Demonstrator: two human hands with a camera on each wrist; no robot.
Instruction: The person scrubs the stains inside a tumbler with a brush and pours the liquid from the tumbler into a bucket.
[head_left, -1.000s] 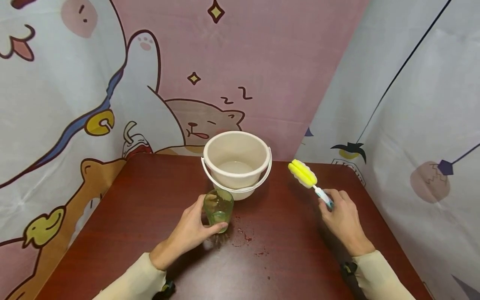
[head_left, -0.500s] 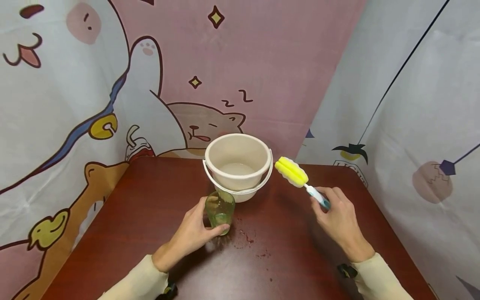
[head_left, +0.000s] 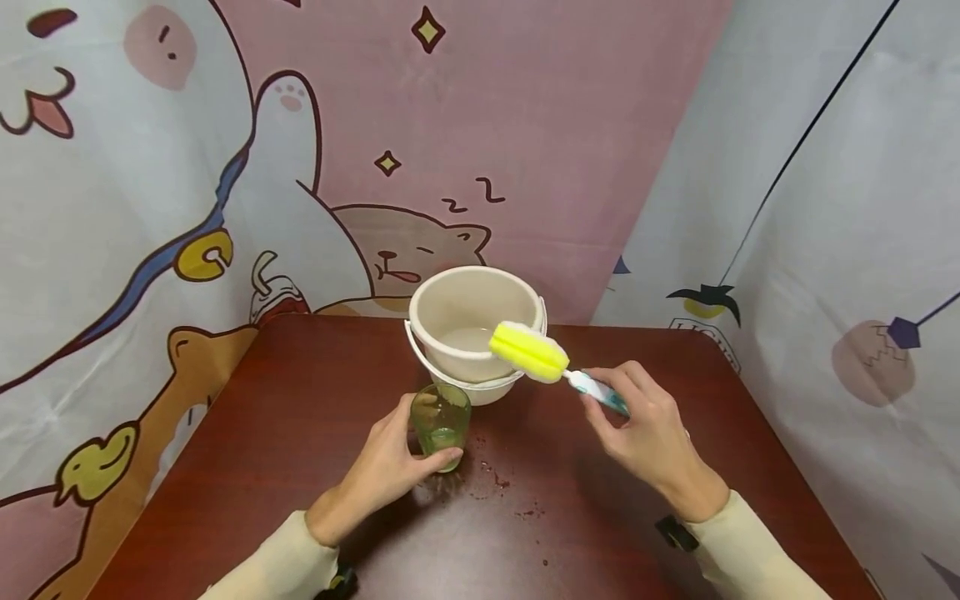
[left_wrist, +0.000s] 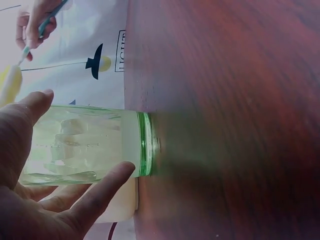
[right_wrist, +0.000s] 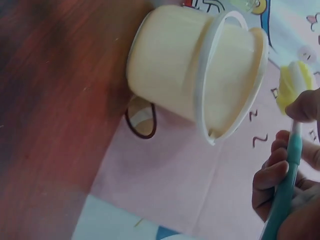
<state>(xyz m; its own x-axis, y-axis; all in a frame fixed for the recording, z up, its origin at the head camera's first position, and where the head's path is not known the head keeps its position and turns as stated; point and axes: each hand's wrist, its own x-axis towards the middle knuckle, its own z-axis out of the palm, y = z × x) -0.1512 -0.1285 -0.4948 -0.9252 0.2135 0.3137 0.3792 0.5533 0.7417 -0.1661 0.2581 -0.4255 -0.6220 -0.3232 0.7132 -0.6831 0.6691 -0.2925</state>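
My left hand grips a green drinking glass upright, thumb low on its near side. A little clear liquid lies in the glass, and its base stands at the tabletop in the left wrist view. My right hand holds a bottle brush by its white and teal handle, fingers curled round it. The brush's yellow sponge head, edged in white, hangs in the air up and right of the glass, overlapping the bucket's front right rim in the head view.
A cream bucket with its handle lowered stands behind the glass, some liquid at its bottom. Wet drops dot the dark red wooden table. Cartoon-printed cloth hangs behind and along both sides.
My right hand has carried the bottle brush leftward, from the table's right side to in front of the bucket. My left hand and the glass have stayed in place.
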